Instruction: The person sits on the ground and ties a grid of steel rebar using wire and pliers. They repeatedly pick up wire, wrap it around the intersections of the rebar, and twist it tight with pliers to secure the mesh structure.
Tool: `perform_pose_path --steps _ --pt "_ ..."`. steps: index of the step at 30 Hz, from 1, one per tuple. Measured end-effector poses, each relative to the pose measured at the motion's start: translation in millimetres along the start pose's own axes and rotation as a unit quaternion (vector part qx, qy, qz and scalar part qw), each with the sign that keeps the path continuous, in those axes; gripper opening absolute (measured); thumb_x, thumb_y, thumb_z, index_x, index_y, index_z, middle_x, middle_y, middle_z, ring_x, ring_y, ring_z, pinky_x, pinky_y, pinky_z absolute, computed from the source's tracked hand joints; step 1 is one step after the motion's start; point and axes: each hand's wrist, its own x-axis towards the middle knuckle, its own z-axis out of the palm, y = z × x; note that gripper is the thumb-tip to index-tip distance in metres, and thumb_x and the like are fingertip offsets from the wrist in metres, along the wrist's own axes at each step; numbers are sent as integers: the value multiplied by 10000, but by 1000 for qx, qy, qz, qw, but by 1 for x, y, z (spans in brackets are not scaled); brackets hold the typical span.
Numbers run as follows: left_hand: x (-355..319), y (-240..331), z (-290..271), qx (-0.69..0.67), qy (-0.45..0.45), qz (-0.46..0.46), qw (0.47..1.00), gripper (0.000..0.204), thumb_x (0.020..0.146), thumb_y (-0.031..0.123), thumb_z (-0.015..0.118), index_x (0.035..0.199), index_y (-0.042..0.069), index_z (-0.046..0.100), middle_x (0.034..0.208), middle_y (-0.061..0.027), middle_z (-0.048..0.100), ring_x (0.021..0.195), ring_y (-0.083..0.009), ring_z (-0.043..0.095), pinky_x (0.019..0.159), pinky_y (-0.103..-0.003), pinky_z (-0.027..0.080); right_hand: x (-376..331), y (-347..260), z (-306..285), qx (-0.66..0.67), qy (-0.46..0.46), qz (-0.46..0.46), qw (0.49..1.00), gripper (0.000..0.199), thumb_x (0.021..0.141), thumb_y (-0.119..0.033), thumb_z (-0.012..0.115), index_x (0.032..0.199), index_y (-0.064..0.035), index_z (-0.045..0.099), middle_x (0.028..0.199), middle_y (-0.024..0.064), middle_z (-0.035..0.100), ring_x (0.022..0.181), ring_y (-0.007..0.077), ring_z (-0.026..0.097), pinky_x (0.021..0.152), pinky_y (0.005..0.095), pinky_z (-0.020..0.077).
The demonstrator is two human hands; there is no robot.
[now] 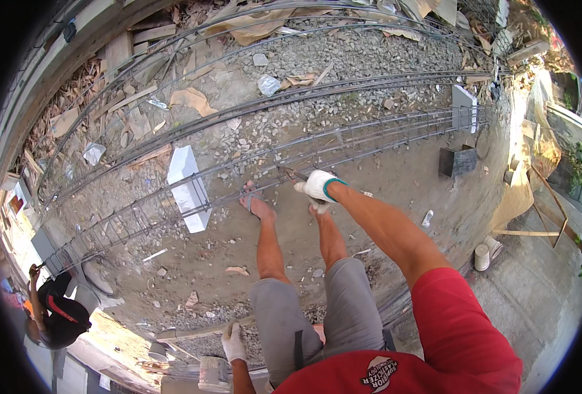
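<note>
Gloved right hand [317,186] grips tool [294,175] over rebar cage [369,134].

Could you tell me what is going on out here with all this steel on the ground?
A person seated above a gravel yard is working on a long rebar cage that lies across white blocks. The right hand, in a white glove, reaches out to the cage bars and grips a thin tool against them. The left hand, also gloved, rests low by the seat. More rebar cages lie behind. At the cage's far left end, another person is crouched.
</note>
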Motion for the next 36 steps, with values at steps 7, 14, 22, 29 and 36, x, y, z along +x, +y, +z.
perform_pose_path --steps 7,14,22,29,36 --pt "1 5 6 10 -3 12 1000 390 1013 201 683 1308 -53 658 1099 -38 692 945 -116 620 820 -241 504 -31 31 65 457 -183 56 868 263 908 -282 813 963 -71 666 705 34 646 568 145 647 441 314 542" --pt "6 50 29 48 -1 38 998 403 1008 246 695 1323 -1 653 1068 -19 685 898 -93 603 740 -267 498 -159 43 124 450 -240 -44 859 450 961 -196 700 1346 -40 529 776 39 630 603 149 636 482 332 553" --pt "-4 94 58 183 -23 114 976 459 1009 364 679 1345 53 658 1057 -116 707 854 -215 672 655 -361 538 -183 198 108 811 22 99 576 196 1026 -178 635 1182 -170 518 854 88 684 678 258 688 556 425 610" --pt "-140 124 165 379 95 95 916 622 1017 467 639 1397 -26 634 1383 -217 655 1239 -303 619 1073 -401 480 -151 454 -17 799 177 74 570 294 1017 -206 617 1293 -141 538 904 84 665 717 211 680 572 458 636" --pt "-236 72 341 479 -14 258 839 508 1067 381 566 1426 25 617 1333 -193 682 1248 -280 617 1117 -403 453 -220 586 -91 389 335 205 833 911 922 -566 642 1636 -105 315 1428 240 622 1328 396 595 1129 449 461"
